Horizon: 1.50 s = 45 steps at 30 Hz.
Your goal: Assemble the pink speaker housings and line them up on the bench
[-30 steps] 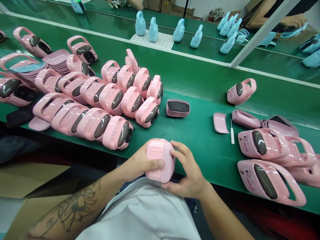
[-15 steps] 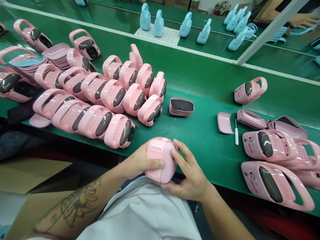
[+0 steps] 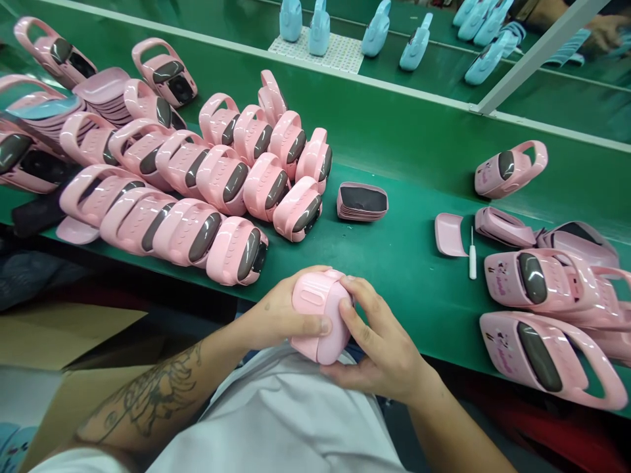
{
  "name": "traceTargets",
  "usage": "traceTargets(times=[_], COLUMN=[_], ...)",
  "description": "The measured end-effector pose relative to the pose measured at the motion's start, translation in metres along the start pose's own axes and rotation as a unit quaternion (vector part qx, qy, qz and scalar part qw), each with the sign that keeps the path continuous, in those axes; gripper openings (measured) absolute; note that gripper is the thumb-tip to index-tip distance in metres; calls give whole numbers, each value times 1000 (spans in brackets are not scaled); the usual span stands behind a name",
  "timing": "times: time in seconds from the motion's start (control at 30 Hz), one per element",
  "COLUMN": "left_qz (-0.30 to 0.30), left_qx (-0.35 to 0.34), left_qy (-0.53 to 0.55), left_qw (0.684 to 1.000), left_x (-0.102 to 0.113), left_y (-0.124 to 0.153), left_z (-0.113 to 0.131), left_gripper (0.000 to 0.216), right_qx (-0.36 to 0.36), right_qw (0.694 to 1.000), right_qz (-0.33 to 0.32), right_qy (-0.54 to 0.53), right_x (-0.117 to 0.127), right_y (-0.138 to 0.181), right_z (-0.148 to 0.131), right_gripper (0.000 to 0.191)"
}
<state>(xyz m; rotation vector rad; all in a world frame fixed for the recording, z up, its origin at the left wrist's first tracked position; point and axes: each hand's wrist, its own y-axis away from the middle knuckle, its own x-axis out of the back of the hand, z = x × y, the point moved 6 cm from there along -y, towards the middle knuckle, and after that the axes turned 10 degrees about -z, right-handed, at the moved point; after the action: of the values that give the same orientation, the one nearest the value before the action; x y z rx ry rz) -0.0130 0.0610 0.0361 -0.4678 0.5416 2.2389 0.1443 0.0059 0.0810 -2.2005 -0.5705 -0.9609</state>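
Note:
Close to my body, over the bench's front edge, I hold a rounded pink plastic device housing (image 3: 315, 295) with both hands. My left hand (image 3: 288, 315) grips its left side, thumb lying across the front. Around the right side curl the fingers and thumb of my right hand (image 3: 384, 341), pressing on its smooth end panel. The underside and far side are hidden by my hands. Several similar pink handled devices (image 3: 185, 230) with dark oval windows stand in rows to the left. Beyond my hands lies a stack of pink panels with black faces (image 3: 363, 200).
On the right are a curved pink panel (image 3: 449, 234), a white-handled screwdriver (image 3: 472, 261) and pink devices with printed fronts (image 3: 552, 358). A white rail (image 3: 374, 82) crosses behind; past it stand blue devices (image 3: 375, 29) and a co-worker's hand (image 3: 608, 33).
The view has shifted slightly, so the bench things sit higher in the picture. Both hands keep hold of the pink housing, which has tilted a little.

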Motion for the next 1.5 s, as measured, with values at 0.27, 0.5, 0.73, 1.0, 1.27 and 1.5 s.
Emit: traceTargets(times=[0.27, 0.5, 0.73, 1.0, 1.27, 1.5], left_qz=[18, 48, 70, 17, 59, 101], left_qx=[-10, -8, -12, -43, -43, -57], left_qy=[4, 44, 81, 68, 43, -26], left_qw=[1000, 998, 994, 997, 996, 993], left_x=[-1, -6, -6, 2, 3, -6], left_y=[-2, -13, -18, -26, -12, -1], left_z=[-2, -2, -2, 9, 4, 7], left_gripper=[92, 69, 62, 51, 93, 84], right_qx=[-12, -63, -76, -76, -3, 41], right_qw=[999, 996, 996, 993, 999, 999], right_qz=[-20, -40, -33, -50, -28, -21], right_qy=[-36, -44, -34, -81, -26, 24], right_x=[2, 7, 5, -1, 2, 2], right_y=[-3, -4, -5, -13, -13, -9], right_z=[2, 13, 14, 32, 19, 1], right_gripper=[108, 105, 104, 121, 111, 110])
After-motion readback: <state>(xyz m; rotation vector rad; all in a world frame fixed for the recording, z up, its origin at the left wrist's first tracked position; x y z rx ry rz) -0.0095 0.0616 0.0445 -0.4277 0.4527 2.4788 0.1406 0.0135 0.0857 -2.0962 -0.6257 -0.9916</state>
